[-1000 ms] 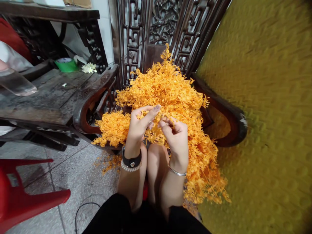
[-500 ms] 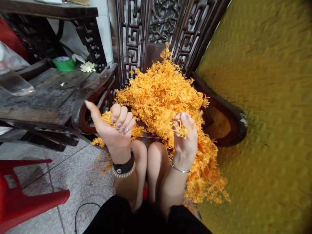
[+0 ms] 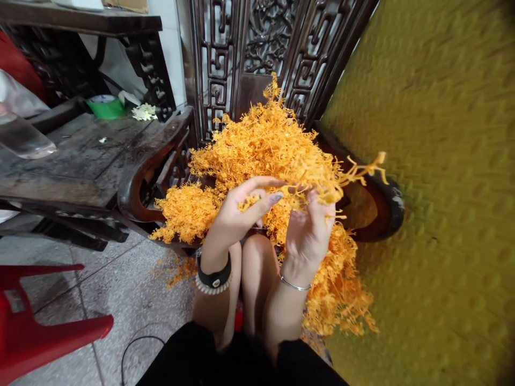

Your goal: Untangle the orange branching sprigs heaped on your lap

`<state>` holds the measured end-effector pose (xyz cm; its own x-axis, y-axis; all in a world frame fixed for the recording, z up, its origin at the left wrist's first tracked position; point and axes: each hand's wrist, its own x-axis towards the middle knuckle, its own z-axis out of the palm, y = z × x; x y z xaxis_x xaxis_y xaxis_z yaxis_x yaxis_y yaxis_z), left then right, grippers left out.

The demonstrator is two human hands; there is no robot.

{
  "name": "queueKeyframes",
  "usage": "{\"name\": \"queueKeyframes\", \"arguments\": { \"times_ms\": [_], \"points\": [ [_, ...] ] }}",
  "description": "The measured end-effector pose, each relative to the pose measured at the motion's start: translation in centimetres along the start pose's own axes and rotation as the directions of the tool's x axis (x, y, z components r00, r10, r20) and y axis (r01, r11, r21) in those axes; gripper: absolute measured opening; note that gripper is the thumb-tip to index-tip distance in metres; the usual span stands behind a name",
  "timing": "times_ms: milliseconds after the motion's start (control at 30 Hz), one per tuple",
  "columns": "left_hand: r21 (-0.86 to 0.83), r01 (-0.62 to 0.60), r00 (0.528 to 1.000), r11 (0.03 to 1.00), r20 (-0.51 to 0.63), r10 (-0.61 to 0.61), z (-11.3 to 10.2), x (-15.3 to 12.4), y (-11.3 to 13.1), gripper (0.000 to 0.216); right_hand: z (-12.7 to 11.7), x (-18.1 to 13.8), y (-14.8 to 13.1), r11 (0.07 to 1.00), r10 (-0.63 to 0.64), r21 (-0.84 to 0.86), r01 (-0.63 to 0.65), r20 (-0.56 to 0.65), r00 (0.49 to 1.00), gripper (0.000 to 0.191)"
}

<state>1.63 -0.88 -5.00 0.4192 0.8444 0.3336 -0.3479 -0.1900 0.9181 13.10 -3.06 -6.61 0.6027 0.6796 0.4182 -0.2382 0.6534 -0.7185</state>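
Teasing apart a heap of orange branching sprigs (image 3: 261, 145) is being carried out by two bare hands, viewed from above. The heap is lying just beyond the grip and around both sides of it, on a dark carved wooden chair (image 3: 139, 185), with its lower edge spilling down beside the person's knees (image 3: 257, 262). The left hand (image 3: 237, 220) is being held loosely open, with a small orange tuft (image 3: 248, 202) lying against it; whether that tuft is being pinched cannot be told. The right hand (image 3: 309, 236) is being raised with its fingers closed on blurred orange strands, and a long sprig (image 3: 362, 171) is being drawn out to the right of the grip. Separating this tangle is judged to be the step in hand, and a gentle further pull seems to be called for, so that the thin branches are not snapped. A black wristband (image 3: 214, 277) and a beaded bracelet (image 3: 209, 287) are being worn below the left hand, and a silver bangle (image 3: 295, 287) below the right. No brand, label or readable writing is being shown.
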Motion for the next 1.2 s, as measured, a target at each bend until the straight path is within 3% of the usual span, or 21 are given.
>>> {"name": "queueKeyframes", "arguments": {
  "times_ms": [100,200,367,500,633,833,1000,1067,1200],
  "points": [
    [0.112,-0.027,1.000,0.993,0.000,0.027,0.3,0.5,-0.8,0.035,0.0,-0.2,0.2,1.000,0.006,-0.023,-0.008,-0.073,0.997,0.020],
    [0.211,-0.086,0.996,0.974,0.009,0.086,0.7,0.8,-1.5,0.028,0.1,-0.3,0.3,0.999,-0.014,-0.042,0.009,-0.123,0.992,0.029],
    [0.191,-0.176,0.983,0.966,-0.019,0.183,1.4,1.2,-2.1,0.019,0.3,-0.2,-0.1,0.994,-0.044,-0.106,0.037,-0.060,0.997,0.017],
    [0.299,-0.189,0.981,0.935,0.007,0.196,1.4,1.5,-2.3,0.016,-0.1,-0.2,-0.1,0.983,-0.002,-0.182,-0.007,-0.053,0.999,0.018],
    [0.282,-0.214,0.973,0.935,-0.019,0.229,1.3,1.7,-2.8,0.018,-0.5,-0.3,-0.1,0.934,0.133,-0.343,-0.104,0.061,0.989,0.018],
    [0.046,-0.004,1.000,0.999,0.011,0.003,1.1,1.5,-3.9,0.036,-1.2,-0.2,0.2,0.870,0.188,-0.487,-0.082,0.173,0.967,0.022],
    [0.176,-0.156,0.987,0.972,-0.006,0.160,1.2,1.7,-3.4,0.027,-1.1,-0.4,0.0,0.852,0.171,-0.523,-0.012,0.255,0.952,0.028],
    [0.210,-0.205,0.978,0.956,0.008,0.208,1.2,1.7,-2.8,0.023,-0.8,-0.4,-0.1,0.852,0.117,-0.523,0.009,0.207,0.971,0.029],
    [0.220,-0.142,0.990,0.965,0.029,0.139,1.1,1.3,-2.0,0.025,-0.3,-0.4,-0.1,0.858,-0.018,-0.513,0.013,-0.004,1.000,0.036]
  ]
}}
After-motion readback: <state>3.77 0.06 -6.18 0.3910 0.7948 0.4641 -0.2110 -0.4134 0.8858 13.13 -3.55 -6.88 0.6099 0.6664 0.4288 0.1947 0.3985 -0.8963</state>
